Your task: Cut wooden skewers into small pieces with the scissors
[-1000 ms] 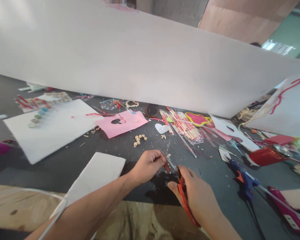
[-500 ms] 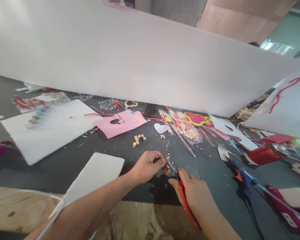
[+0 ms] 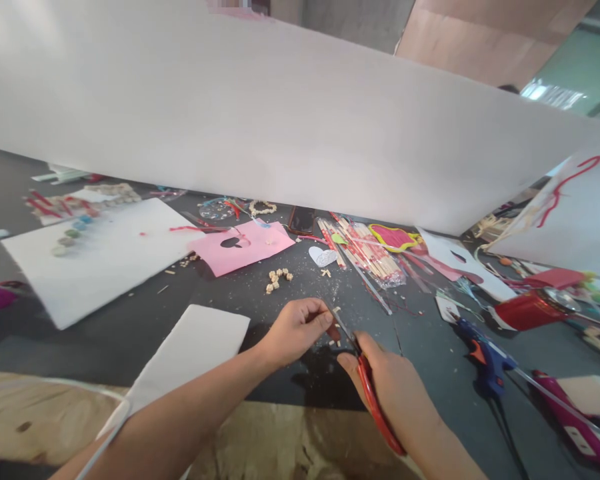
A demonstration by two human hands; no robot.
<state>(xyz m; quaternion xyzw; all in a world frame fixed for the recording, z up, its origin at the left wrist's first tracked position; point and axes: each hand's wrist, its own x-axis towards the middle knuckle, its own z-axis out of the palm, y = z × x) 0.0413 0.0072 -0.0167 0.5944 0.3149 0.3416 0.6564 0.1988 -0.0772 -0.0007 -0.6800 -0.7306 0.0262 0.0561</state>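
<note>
Two hands, one left hand (image 3: 297, 333) and one right hand (image 3: 393, 377), and one pair of scissors (image 3: 374, 401) at lower centre. Mid-frame: one phone (image 3: 301, 220), one pink sheet (image 3: 255, 243), one paper heart (image 3: 323, 257), and sticks (image 3: 367, 250) too many to count. Right: one can (image 3: 530, 310), one glue gun (image 3: 491, 358).

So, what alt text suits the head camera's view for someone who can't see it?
A right hand holds red-handled scissors pointing toward the left hand, above a dark tabletop strewn with pink paper, wooden sticks and a blue glue gun.
</note>
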